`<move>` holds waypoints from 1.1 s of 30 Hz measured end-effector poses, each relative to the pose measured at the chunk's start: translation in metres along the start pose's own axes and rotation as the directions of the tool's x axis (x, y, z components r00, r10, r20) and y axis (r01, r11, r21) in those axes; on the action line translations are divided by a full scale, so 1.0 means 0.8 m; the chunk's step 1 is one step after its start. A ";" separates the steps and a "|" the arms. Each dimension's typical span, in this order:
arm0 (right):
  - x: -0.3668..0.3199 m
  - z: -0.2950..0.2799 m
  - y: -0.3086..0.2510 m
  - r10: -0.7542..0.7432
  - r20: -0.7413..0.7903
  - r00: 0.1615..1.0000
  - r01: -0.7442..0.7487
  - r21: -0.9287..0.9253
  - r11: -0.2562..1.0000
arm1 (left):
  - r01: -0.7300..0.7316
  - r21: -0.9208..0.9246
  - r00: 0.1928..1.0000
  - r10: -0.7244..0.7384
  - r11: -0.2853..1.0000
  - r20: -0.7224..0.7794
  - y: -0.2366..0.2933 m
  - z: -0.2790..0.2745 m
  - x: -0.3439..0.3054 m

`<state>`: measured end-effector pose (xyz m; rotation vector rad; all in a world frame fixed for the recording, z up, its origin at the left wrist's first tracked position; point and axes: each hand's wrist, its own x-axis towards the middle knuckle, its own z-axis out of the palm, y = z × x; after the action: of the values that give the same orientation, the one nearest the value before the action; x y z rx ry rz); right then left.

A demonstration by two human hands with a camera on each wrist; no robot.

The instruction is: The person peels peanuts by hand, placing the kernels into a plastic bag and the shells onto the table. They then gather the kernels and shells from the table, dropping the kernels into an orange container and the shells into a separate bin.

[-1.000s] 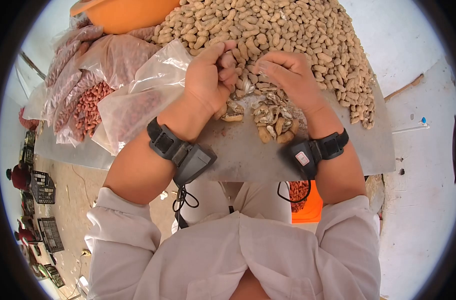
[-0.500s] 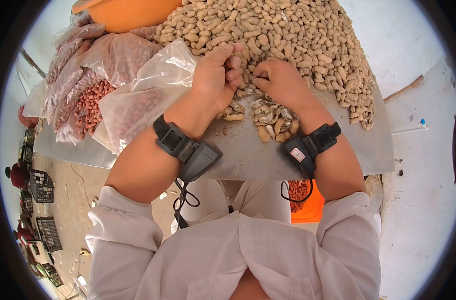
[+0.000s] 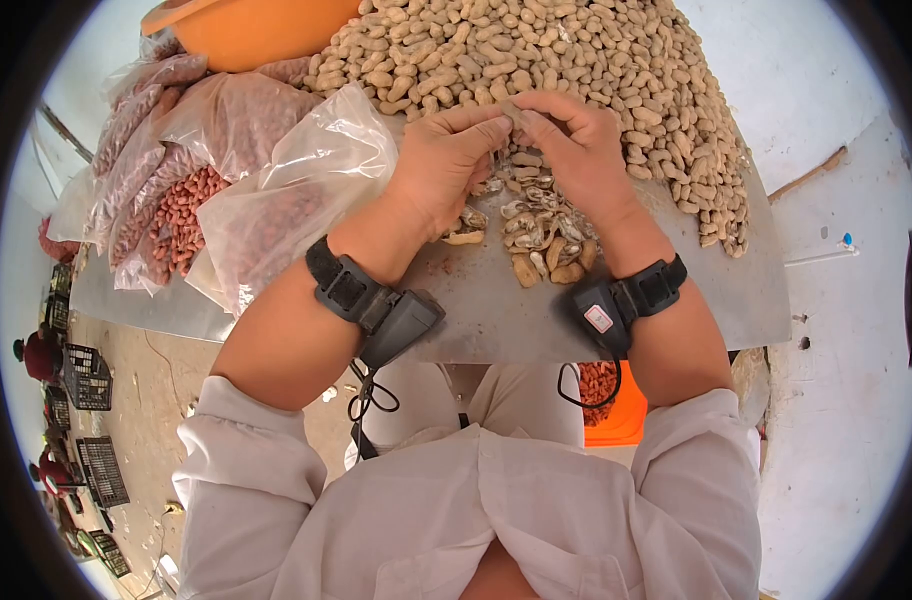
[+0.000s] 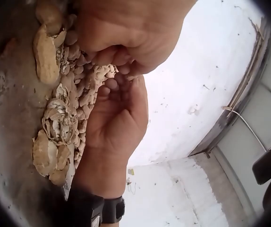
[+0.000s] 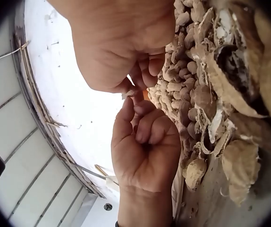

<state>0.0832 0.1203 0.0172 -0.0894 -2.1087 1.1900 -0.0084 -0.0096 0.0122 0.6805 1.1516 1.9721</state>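
Both hands meet fingertip to fingertip just in front of a big heap of unshelled peanuts [image 3: 576,60]. My left hand [image 3: 441,165] and my right hand [image 3: 588,155] pinch one peanut [image 5: 129,94] between them; only a pale bit of its shell shows, the rest hidden by fingers. In the left wrist view the right hand [image 4: 116,123] has its fingers bent toward the left. Below the hands lies a small pile of cracked, opened shells [image 3: 546,235], with another broken shell [image 3: 464,237] by the left wrist.
Left of the heap are clear plastic bags [image 3: 296,180] and a mass of red shelled kernels [image 3: 184,215]. An orange basin [image 3: 256,35] stands behind them. Under the metal table's front edge [image 3: 496,350] is an orange container [image 3: 621,415] with reddish contents. Black crates [image 3: 86,375] stand on the floor.
Half a second ago the hands were apart, the right one low over the shells. The right hand has since risen and the two sets of fingertips have come together on a peanut.
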 end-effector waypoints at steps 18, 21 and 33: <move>-0.007 0.020 -0.016 -0.080 -0.006 0.997 0.079 -0.088 0.993 | -0.098 0.014 0.995 0.098 0.995 0.029 -0.005 -0.003 0.002; -0.007 0.024 -0.021 -0.243 -0.029 0.970 0.226 -0.276 0.934 | -0.078 -0.044 0.997 0.077 0.996 -0.009 -0.007 -0.001 0.001; -0.012 0.035 -0.019 -0.152 -0.104 0.983 0.099 -0.398 0.912 | -0.022 -0.179 0.997 0.009 0.984 -0.071 -0.012 0.014 -0.001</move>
<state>0.0778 0.0874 0.0145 -0.2059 -2.1690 0.6549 0.0034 -0.0021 0.0088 0.5311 0.9954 2.0976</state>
